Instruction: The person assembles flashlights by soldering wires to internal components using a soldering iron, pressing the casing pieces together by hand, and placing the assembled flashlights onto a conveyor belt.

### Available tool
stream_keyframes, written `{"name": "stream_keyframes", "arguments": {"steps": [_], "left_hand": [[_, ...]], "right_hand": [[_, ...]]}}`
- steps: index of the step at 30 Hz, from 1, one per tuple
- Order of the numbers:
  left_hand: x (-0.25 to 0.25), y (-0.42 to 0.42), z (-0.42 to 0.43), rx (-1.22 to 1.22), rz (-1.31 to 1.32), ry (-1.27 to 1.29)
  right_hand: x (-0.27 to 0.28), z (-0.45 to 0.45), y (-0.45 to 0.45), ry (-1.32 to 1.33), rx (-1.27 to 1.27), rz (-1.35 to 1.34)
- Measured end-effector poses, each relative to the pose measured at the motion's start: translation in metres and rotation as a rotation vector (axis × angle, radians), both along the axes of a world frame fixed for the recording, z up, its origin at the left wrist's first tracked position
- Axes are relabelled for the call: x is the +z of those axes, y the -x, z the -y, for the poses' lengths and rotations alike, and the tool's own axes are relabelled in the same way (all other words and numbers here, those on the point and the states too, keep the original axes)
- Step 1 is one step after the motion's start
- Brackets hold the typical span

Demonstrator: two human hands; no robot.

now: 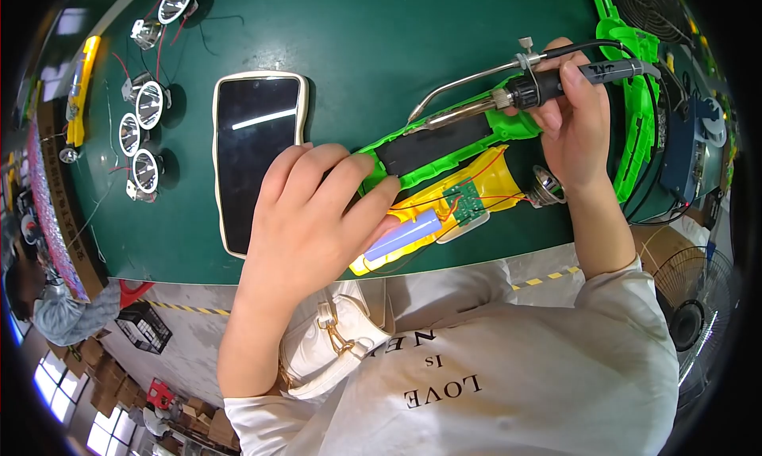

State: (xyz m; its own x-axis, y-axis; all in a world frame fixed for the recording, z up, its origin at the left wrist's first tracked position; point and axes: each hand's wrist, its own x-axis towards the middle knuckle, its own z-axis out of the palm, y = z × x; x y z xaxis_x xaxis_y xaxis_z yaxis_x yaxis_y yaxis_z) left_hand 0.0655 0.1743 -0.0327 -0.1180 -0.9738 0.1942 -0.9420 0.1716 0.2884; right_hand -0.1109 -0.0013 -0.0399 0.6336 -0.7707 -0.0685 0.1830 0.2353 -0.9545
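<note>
My right hand (578, 115) grips a soldering iron (524, 91) with a thin metal feed tube (464, 80) clamped along it. Its tip points left, over the dark panel in a green plastic half shell (508, 124); contact is unclear. My left hand (317, 206) is curled at the left end of the shells, its thumb against a yellow flashlight half shell (496, 173). In the yellow shell lie a blue battery cell (403, 235) and a green circuit board (464, 202). Red wires run to a lamp reflector (545, 188). The left fingertips are partly hidden.
A phone (258, 146) in a pale case lies left of my hand. Several lamp reflectors (149, 104) with loose wires are farther left, beside a yellow flashlight (82, 91). More green shells (635, 130) and cables line the right. A white bag (337, 337) hangs below the table edge.
</note>
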Motion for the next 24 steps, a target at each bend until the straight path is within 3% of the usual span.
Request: {"name": "stream_keyframes", "arguments": {"steps": [8,10,14,24], "left_hand": [[0.002,0.001,0.005,-0.003,-0.016,-0.042],[0.002,0.001,0.002,0.022,0.113,0.095],[0.001,0.007,-0.013,0.227,0.089,0.336],[0.020,0.020,0.003,0.446,-0.083,0.009]], "right_hand": [[-0.001,0.001,0.001,-0.003,0.016,0.003],[-0.001,0.001,0.001,-0.006,0.012,0.008],[0.000,0.000,0.002,-0.020,-0.004,-0.027],[-0.001,-0.002,0.002,0.007,-0.022,-0.043]]}}
